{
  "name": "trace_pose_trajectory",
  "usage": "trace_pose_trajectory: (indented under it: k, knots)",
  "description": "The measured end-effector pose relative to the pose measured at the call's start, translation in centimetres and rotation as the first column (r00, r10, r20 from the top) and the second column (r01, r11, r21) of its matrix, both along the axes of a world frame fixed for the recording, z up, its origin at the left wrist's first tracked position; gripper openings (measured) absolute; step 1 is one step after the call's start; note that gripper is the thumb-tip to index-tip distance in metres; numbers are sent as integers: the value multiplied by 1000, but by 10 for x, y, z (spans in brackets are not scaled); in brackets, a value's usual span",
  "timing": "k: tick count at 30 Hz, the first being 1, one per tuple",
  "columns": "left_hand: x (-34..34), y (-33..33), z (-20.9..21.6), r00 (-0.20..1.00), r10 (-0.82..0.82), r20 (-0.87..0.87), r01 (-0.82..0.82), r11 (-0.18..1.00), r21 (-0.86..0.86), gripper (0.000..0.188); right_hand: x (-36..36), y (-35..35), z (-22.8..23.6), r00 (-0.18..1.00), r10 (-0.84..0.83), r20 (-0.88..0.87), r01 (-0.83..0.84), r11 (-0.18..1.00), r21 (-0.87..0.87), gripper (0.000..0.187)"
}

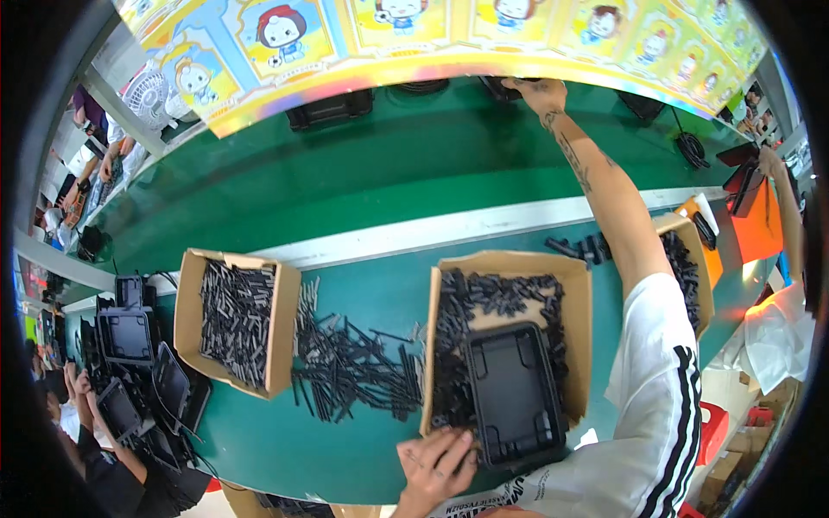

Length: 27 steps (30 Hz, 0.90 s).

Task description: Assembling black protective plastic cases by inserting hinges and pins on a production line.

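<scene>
My right arm stretches far across the bench. At its end my right hand (pixel 539 93), partly under the edge of a printed board, has its fingers on a black plastic housing (pixel 501 89) on the green conveyor surface. My left hand (pixel 439 466) is close to me at the near left corner of a cardboard box (pixel 577 345), fingers curled together; what they hold, if anything, is hidden. A black rectangular tray-like housing (pixel 515 393) lies tilted in that box, right beside my left hand, on many small black parts (pixel 453 324).
Left of the box lie loose black strips (pixel 358 371) and another cardboard box (pixel 283 328) of short black pieces. Black housings (pixel 129 337) with cables pile up at far left. A colourful printed board (pixel 345 65) hangs over the conveyor. People work at both sides.
</scene>
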<state>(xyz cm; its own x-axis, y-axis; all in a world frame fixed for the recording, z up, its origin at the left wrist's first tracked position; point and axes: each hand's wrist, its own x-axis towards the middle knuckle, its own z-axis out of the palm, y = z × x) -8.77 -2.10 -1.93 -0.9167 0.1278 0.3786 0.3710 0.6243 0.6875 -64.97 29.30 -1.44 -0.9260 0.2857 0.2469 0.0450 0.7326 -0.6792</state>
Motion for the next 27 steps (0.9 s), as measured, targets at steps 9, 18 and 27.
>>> trace_pose_trajectory:
  k: [9,18,27]
  knots:
    - [21,-1,-26,999,43,-14,-45,994,-103,42,-100,-51,-68,998,1,59,-24,925,378,52]
    - [-1,9,-2,991,104,-82,-110,991,-74,22,-38,-36,0,953,267,145,-292,936,196,33]
    - [-4,10,12,992,-71,-103,47,974,-223,56,315,34,81,692,720,44,-710,691,-138,11]
